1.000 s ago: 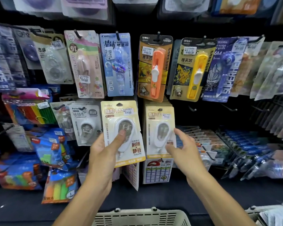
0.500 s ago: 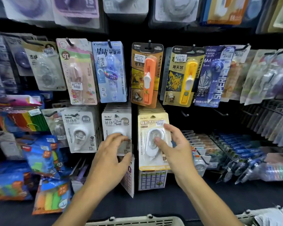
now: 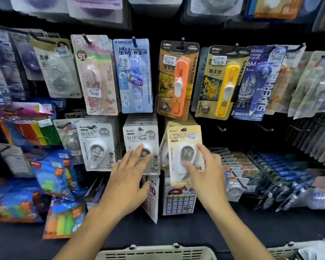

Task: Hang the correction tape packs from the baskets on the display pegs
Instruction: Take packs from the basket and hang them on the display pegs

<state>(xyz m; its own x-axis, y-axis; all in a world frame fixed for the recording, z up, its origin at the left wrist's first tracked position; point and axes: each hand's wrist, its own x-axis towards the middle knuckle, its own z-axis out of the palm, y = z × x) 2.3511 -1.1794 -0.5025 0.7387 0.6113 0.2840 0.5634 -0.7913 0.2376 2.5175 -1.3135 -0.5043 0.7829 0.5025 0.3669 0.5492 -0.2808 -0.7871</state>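
A yellow correction tape pack point(image 3: 183, 136) hangs at the front of a stack on a middle-row peg. My right hand point(image 3: 204, 175) pinches it, thumb on the white dispenser and fingers at its right edge. To its left hangs a stack of grey correction tape packs point(image 3: 137, 134). My left hand point(image 3: 129, 179) rests flat on the front grey pack with straight fingers and holds nothing. Another grey stack point(image 3: 97, 145) hangs further left. A beige basket point(image 3: 154, 253) shows its rim at the bottom centre; its contents are hidden.
Above hang pink point(image 3: 96, 74) and blue point(image 3: 134, 76) tape packs and orange point(image 3: 178, 79) and yellow point(image 3: 221, 81) clip pushers. Bare pegs point(image 3: 221, 128) stick out right of the yellow stack. A second basket point(image 3: 289, 252) sits at bottom right. Bagged goods point(image 3: 51, 171) crowd the left.
One second ago my left hand held a yellow pack in front of the grey stack. That pack now hangs on the yellow stack under my right hand, and my left hand lies flat on the grey pack.
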